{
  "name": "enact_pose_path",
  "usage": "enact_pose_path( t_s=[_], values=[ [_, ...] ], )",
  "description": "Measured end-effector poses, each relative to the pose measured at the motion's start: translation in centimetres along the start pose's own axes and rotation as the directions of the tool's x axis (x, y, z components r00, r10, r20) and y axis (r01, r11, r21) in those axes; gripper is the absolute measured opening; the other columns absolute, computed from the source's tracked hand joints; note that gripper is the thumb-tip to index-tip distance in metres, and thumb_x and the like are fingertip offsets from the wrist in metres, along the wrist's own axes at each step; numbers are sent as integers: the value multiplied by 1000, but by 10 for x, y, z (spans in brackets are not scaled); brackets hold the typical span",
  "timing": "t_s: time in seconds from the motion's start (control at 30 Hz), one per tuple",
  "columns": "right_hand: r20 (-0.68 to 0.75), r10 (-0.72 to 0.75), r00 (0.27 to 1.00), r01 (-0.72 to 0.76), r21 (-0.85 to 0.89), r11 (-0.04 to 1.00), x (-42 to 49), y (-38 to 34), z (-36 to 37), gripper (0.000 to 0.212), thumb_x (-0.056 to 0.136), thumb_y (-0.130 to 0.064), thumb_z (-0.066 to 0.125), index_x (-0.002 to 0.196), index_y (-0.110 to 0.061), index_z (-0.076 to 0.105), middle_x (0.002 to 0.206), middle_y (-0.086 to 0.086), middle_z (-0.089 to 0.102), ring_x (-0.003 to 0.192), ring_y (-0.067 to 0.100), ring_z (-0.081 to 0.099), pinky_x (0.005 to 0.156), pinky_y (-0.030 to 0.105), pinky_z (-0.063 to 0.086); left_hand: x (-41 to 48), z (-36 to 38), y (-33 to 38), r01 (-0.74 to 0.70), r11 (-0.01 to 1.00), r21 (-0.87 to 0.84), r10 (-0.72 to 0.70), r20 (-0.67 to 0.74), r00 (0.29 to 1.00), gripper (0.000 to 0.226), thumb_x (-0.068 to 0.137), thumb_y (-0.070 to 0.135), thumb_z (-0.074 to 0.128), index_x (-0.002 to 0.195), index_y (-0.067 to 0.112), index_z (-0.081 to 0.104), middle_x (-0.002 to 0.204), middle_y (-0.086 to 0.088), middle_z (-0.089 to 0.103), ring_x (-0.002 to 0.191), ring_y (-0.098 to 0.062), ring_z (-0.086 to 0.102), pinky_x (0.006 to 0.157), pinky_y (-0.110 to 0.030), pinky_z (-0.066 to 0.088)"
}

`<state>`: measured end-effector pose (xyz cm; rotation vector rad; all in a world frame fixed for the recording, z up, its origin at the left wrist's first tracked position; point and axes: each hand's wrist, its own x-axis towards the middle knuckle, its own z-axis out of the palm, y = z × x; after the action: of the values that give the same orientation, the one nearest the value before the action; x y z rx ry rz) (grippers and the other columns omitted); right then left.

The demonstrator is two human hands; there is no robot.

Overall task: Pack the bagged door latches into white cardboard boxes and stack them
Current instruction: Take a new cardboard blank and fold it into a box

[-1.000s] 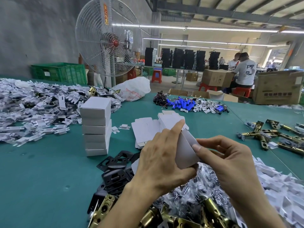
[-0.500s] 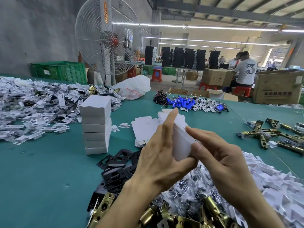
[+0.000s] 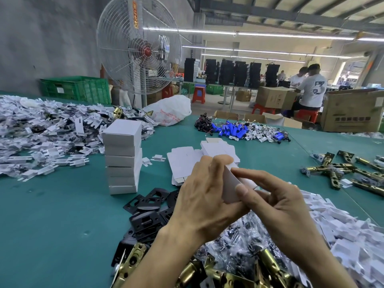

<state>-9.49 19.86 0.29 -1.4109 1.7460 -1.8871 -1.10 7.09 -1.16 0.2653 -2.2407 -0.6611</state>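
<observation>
Over the green table (image 3: pixel 52 225), right of the finished stack (image 3: pixel 122 161), we hold a white box (image 3: pixel 229 190) above the bagged latches (image 3: pixel 239 242). Our left hand (image 3: pixel 203 202) curls round it, and our right hand (image 3: pixel 280 204) pinches its near end. Its long axis seems to tilt up and away from us. We should brace the body and tuck the flap squarely.

Grey wall (image 3: pixel 52 38) left; pedestal fan (image 3: pixel 138 50) behind green table (image 3: pixel 52 215); ceiling strip lights (image 3: pixel 249 34); red stools (image 3: pixel 198 94); cartons (image 3: pixel 353 113).
</observation>
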Motion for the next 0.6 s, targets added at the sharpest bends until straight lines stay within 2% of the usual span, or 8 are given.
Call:
enact_pose_path(
  t_s=[0.07,0.13,0.2,0.27,0.33,0.43,0.5,0.6],
  values=[
    [-22,1,1000,-2,-41,999,0,0,1,27,77,-38,71,104,-37,75,82,17,74,81,43,71,75,56,56,0,-1,0,-22,1000,11,22,12,1000,62,75,65,53,124,40,26,114,8,43,92,-17,52,70,-33,45],
    [-26,4,1000,-6,-64,998,0,0,0,25,81,-44,74,105,-39,75,81,25,70,73,37,70,72,57,54,-1,-1,-1,-32,999,9,32,30,999,61,76,63,54,126,41,27,116,9,40,98,-18,51,75,-37,48],
    [-22,2,1000,-4,-106,994,0,2,-2,23,82,-45,75,105,-42,75,71,21,69,64,19,61,59,43,51,-1,0,-1,-43,999,28,42,53,998,59,77,61,54,126,42,27,116,9,36,104,-18,48,81,-41,49],
    [-37,-30,999,23,-166,986,0,3,-2,20,85,-31,73,102,-42,75,56,2,64,50,8,49,48,24,40,-1,2,-1,-65,996,56,61,80,995,57,78,56,54,125,40,27,118,9,31,108,-19,43,88,-42,47],
    [-68,-48,997,35,-193,981,0,4,1,25,85,-18,71,101,-38,74,65,-2,69,50,12,57,51,28,48,-1,6,-2,-91,991,95,82,97,992,60,79,52,58,128,39,25,123,8,26,117,-19,37,98,-41,43],
    [-170,-80,982,43,-212,976,1,5,0,29,86,-10,69,101,-35,71,88,-4,75,68,18,71,60,36,59,-1,9,-4,-79,989,129,70,74,995,83,75,53,72,138,49,19,139,10,18,133,-16,24,111,-35,34],
    [-283,-111,953,51,-210,976,2,5,-6,34,86,-5,71,105,-33,68,95,-8,75,79,11,72,64,28,60,0,9,-1,-68,990,122,71,-23,997,87,73,55,76,140,50,21,138,9,22,128,-13,29,104,-31,40],
    [-428,-148,891,78,-178,981,4,7,-11,42,84,-7,72,114,-35,61,103,-9,72,93,8,71,71,21,59,3,4,4,25,999,-36,-31,-200,979,59,75,61,66,124,41,39,115,11,43,98,0,48,71,-15,51]
  ],
)
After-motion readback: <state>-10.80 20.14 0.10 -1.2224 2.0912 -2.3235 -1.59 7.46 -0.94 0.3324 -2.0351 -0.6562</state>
